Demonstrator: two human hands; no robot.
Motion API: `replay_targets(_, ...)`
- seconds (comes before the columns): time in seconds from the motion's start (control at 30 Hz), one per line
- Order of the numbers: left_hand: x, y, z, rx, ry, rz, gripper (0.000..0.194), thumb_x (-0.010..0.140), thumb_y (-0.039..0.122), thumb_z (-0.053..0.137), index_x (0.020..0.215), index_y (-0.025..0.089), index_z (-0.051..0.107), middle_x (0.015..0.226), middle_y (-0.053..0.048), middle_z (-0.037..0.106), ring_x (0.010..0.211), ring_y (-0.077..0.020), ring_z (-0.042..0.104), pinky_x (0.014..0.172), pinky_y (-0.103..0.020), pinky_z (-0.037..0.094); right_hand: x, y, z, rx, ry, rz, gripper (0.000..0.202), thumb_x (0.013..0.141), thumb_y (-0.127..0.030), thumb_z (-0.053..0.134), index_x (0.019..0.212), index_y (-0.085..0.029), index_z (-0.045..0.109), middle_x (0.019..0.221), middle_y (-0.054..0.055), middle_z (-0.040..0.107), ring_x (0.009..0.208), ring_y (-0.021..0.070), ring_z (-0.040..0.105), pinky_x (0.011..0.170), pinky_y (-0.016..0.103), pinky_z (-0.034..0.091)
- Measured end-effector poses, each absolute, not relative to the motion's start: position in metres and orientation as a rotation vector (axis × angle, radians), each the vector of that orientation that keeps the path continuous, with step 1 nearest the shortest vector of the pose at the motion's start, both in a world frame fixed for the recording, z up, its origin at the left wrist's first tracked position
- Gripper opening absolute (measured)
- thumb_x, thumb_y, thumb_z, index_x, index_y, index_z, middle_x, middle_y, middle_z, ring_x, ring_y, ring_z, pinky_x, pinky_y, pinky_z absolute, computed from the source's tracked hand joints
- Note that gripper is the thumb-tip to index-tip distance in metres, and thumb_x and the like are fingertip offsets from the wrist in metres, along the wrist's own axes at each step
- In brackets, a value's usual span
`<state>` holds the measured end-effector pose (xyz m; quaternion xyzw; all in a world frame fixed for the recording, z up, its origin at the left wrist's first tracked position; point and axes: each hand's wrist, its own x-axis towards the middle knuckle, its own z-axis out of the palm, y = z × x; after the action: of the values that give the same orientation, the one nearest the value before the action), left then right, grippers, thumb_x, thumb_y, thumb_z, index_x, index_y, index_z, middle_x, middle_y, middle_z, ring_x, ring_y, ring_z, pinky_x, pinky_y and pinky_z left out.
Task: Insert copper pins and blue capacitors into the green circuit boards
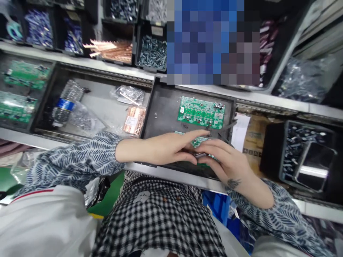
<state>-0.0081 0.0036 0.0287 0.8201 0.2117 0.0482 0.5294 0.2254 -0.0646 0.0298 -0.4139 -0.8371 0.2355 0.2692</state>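
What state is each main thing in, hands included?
Left hand: thumb and index finger spread over the lower board; grip unclear
Right hand: fingers bent, close to the left fingers; grip unclear
Lower green board: mostly hidden by the hands
Upper green board: lying flat, uncovered, components mounted
Plastic bottle: on its side, labelled; fill unclear
Copper-coloured strips: loose, ends fanned out
Copper-coloured bundle: lying down, white label on top

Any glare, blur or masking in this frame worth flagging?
Head view: a bright streak of glare crosses the dark phone-like object; a pixelated block masks the top, right of centre. Same head view: print on the white label is too soft to read; the left hand and right hand partly cover the lower circuit board.
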Motion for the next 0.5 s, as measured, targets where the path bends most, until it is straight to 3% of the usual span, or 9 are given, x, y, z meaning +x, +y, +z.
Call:
replay_targets(0.07, -0.032, 0.008, 0.03, 2.236, 0.725, 0.026, 0.063, 0.101, 0.03, 0.063, 0.157, 0.012, 0.038, 0.118, -0.015, 0.074, 0.116, -0.026, 0.068, 0.104, -0.039, 0.049, 0.236, -0.063, 0.027, -1.179, -2.192, 0.602, 0.035, 0.099, -0.027, 0.061, 0.128, -0.045, 0.066, 0.106, -0.001, 0.076, 0.091, 0.0224, 0.075, 0.076, 0.038, 0.065)
replay_targets(0.13, -0.059, 0.013, 0.031, 2.506, 0.956, -0.108, 0.041, 0.1, 0.032, 0.065, 0.136, 0.013, 0.061, 0.118, -0.017, 0.073, 0.123, -0.0311, 0.064, 0.114, -0.051, 0.039, 0.254, -0.064, 0.023, -1.299, -2.066, 0.539, 0.035, 0.095, -0.028, 0.067, 0.123, -0.048, 0.069, 0.1, -0.002, 0.075, 0.085, 0.0249, 0.074, 0.072, 0.043, 0.065)
replay_targets(0.23, -0.083, 0.026, 0.041, 2.641, 1.039, -0.319, 0.025, 0.101, 0.035, 0.063, 0.11, 0.013, 0.072, 0.106, -0.015, 0.075, 0.114, -0.0305, 0.068, 0.116, -0.054, 0.038, 0.278, -0.067, 0.017, -1.484, -1.85, 0.464, 0.037, 0.088, -0.028, 0.074, 0.113, -0.055, 0.072, 0.096, -0.003, 0.074, 0.082, 0.0313, 0.073, 0.071, 0.055, 0.063)
replay_targets(0.33, -0.071, 0.062, 0.062, 2.646, 1.109, -0.308, 0.041, 0.099, 0.045, 0.064, 0.122, 0.012, 0.07, 0.105, -0.013, 0.076, 0.109, -0.0298, 0.071, 0.104, -0.046, 0.051, 0.285, -0.061, 0.014, -1.619, -1.757, 0.424, 0.031, 0.086, -0.029, 0.075, 0.103, -0.056, 0.074, 0.096, -0.003, 0.074, 0.085, 0.0353, 0.072, 0.068, 0.059, 0.06)
replay_targets(0.4, -0.052, 0.11, 0.076, 2.621, 1.268, -0.087, 0.057, 0.103, 0.051, 0.046, 0.136, 0.007, 0.061, 0.127, -0.011, 0.07, 0.124, -0.0316, 0.064, 0.104, -0.042, 0.049, 0.281, -0.049, 0.014, -1.603, -1.802, 0.422, 0.022, 0.088, -0.03, 0.074, 0.098, -0.048, 0.076, 0.098, -0.002, 0.075, 0.089, 0.0333, 0.073, 0.071, 0.055, 0.061)
replay_targets(0.47, -0.033, 0.172, 0.081, 2.457, 1.463, 0.215, 0.078, 0.102, 0.039, 0.003, 0.14, -0.013, 0.046, 0.151, -0.012, 0.047, 0.142, -0.042, 0.039, 0.101, -0.044, 0.04, 0.274, -0.03, 0.012, -1.546, -1.9, 0.445, 0.013, 0.09, -0.03, 0.072, 0.1, -0.039, 0.075, 0.098, -0.001, 0.076, 0.088, 0.029, 0.073, 0.079, 0.05, 0.062)
replay_targets(0.5, -0.025, 0.205, 0.078, 2.282, 1.498, 0.273, 0.074, 0.099, 0.03, 0.0, 0.141, -0.019, 0.039, 0.157, -0.016, 0.035, 0.146, -0.0465, 0.024, 0.1, -0.046, 0.037, 0.27, -0.021, 0.01, -1.533, -1.959, 0.452, 0.013, 0.091, -0.031, 0.071, 0.102, -0.035, 0.074, 0.098, 0.0, 0.076, 0.087, 0.027, 0.073, 0.081, 0.048, 0.062)
